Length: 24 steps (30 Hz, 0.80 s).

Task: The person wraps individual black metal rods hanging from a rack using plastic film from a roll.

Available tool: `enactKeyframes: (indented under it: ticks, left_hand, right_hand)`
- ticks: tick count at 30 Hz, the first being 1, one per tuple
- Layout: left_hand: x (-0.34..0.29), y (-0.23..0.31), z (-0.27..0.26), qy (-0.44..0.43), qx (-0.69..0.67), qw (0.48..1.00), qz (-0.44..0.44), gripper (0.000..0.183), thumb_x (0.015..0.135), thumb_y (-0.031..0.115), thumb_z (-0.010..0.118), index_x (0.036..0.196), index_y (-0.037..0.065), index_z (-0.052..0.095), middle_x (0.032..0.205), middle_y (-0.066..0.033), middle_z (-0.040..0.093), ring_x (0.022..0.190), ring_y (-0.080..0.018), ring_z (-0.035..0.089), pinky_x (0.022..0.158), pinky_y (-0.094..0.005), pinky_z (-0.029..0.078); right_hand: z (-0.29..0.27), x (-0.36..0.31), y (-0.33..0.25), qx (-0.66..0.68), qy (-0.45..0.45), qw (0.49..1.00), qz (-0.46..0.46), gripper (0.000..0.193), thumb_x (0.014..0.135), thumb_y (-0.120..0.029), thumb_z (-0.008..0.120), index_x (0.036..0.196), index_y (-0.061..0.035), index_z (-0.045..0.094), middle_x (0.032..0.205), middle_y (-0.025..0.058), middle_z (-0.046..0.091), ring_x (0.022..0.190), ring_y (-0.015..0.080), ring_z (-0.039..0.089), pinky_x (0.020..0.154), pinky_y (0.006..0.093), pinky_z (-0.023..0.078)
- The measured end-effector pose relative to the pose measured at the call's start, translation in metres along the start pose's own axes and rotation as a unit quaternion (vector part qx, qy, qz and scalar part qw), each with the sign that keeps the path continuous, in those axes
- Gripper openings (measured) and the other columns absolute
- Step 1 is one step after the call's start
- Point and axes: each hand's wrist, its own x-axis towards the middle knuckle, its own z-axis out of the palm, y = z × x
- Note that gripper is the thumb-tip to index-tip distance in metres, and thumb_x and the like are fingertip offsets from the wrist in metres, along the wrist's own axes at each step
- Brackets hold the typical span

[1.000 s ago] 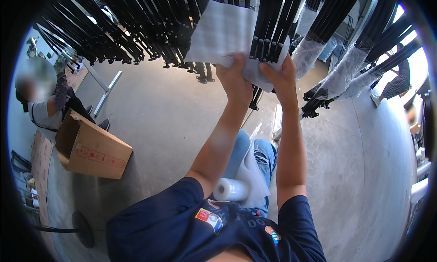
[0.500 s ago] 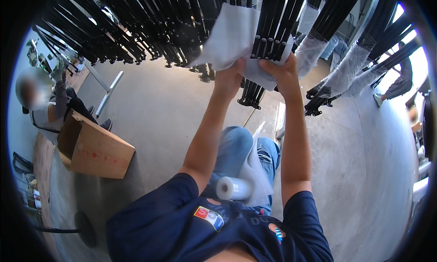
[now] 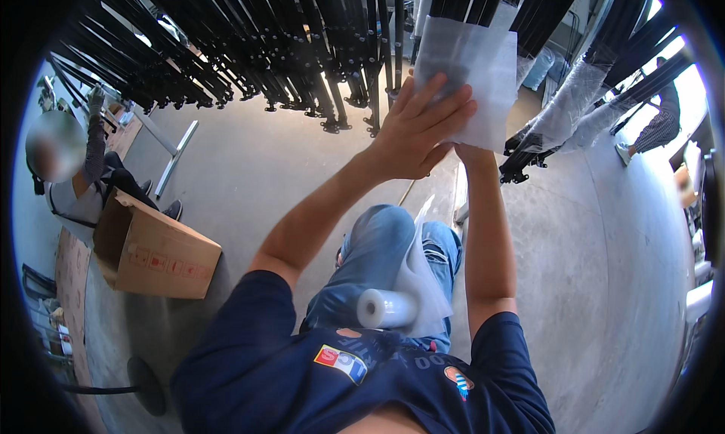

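A white, thin foam sheet point(image 3: 491, 83) is folded over the front of a hanging bundle of black metal bars point(image 3: 451, 0), covering its lower ends. My left hand point(image 3: 423, 128) lies flat against the sheet with its fingers stretched out. Behind the sheet's lower edge is my right hand point(image 3: 472, 155); its fingers are hidden. On my lap rests a roll of clear plastic film point(image 3: 387, 309), with more loose white foam sheets point(image 3: 429, 287) beside it over my thigh.
Many black bars point(image 3: 249, 49) hang in rows on the left. Film-wrapped bundles point(image 3: 570, 94) hang at the right. An open cardboard box point(image 3: 170, 257) stands on the left floor near a seated person point(image 3: 79, 177). A round black base point(image 3: 143, 385) is at lower left.
The foam sheet has been folded over the bar ends, which showed before. My left hand has moved from the sheet's lower edge onto its front, and my right hand has gone behind it.
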Motion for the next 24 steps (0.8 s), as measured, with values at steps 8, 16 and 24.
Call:
enactKeyframes:
  ticks: [8,16,24]
  left_hand:
    - [0.003,-0.003,0.001,-0.001,0.103,0.994,0.031,0.063,0.062,0.024,0.069,0.119,0.017,0.046,0.131,-0.0027,0.034,0.125,-0.031,0.018,0.095,-0.0575,0.017]
    - [0.01,0.006,0.006,0.103,0.096,0.988,-0.066,0.039,0.077,0.029,0.057,0.112,0.013,0.05,0.133,-0.0124,0.025,0.123,-0.0418,0.013,0.091,-0.0591,0.02]
    - [0.02,-0.011,0.005,0.117,-0.495,0.793,-0.336,0.047,0.069,0.02,0.069,0.104,-0.002,0.048,0.095,-0.0097,0.056,0.085,-0.0155,0.055,0.077,-0.0264,0.043]
  right_hand:
    - [-0.004,0.003,-0.029,0.691,-0.051,0.717,0.078,0.067,0.082,-0.053,0.036,0.124,-0.0017,0.032,0.121,0.0129,0.043,0.108,0.0251,0.044,0.089,0.0354,0.038]
    - [0.005,0.005,-0.05,0.586,-0.025,0.803,0.107,0.051,0.086,-0.042,0.039,0.116,-0.0006,0.04,0.108,0.0118,0.051,0.093,0.0204,0.054,0.078,0.0307,0.046]
    - [0.004,0.021,-0.055,0.482,0.028,0.862,0.153,0.025,0.089,-0.023,0.042,0.097,-0.0021,0.053,0.086,0.0076,0.059,0.076,0.0142,0.057,0.068,0.0262,0.047]
